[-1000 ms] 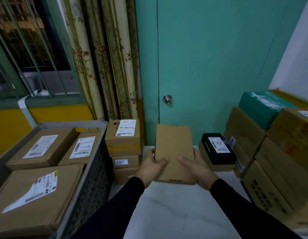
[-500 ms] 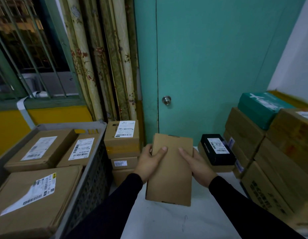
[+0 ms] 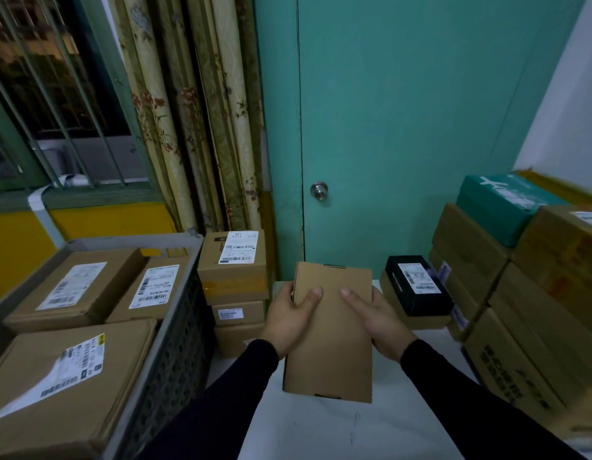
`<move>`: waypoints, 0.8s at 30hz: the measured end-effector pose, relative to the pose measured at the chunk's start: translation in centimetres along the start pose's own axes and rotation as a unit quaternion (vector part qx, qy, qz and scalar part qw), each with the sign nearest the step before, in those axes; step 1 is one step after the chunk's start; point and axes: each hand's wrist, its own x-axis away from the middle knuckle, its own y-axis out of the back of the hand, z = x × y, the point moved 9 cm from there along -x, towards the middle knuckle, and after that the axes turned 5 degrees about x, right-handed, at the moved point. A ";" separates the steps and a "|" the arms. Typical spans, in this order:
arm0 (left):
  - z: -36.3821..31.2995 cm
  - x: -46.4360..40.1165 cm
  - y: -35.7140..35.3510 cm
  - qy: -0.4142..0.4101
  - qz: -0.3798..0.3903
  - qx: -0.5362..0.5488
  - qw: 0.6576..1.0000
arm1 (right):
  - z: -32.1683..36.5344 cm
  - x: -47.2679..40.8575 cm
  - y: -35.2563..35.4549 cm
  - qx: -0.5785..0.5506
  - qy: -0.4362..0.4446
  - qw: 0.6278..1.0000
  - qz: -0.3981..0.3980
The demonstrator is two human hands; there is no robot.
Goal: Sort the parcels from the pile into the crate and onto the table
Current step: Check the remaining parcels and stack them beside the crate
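Head view: plain brown parcel (image 3: 331, 333) held over the white table (image 3: 321, 433), label-free face up. Left hand (image 3: 289, 322) gripping its left edge, thumb on top; right hand (image 3: 376, 318) gripping the right edge likewise; fingers beneath hidden. Grey crate (image 3: 168, 353) at left with three labelled parcels, near corner cut off. Stack of three boxes (image 3: 235, 287) between crate and parcel, lowest partly hidden behind the wrist. Pile (image 3: 520, 293) at right blurred, printing unreadable. Black box (image 3: 417, 283) on a brown one beside it.
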 end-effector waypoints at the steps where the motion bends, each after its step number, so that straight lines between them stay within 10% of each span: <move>1: 0.1 -0.1 0.0 -0.001 -0.001 -0.004 1.000 | 0.0 -0.1 0.0 -0.001 0.002 1.000 0.000; 15: 1.8 0.3 -2.0 0.076 0.075 -0.285 0.953 | -0.6 -2.0 -1.2 -0.035 -0.053 0.997 -0.044; 24: 2.1 0.4 -3.5 0.132 0.152 0.001 0.980 | 0.0 -1.3 -2.9 -0.014 -0.059 0.995 0.084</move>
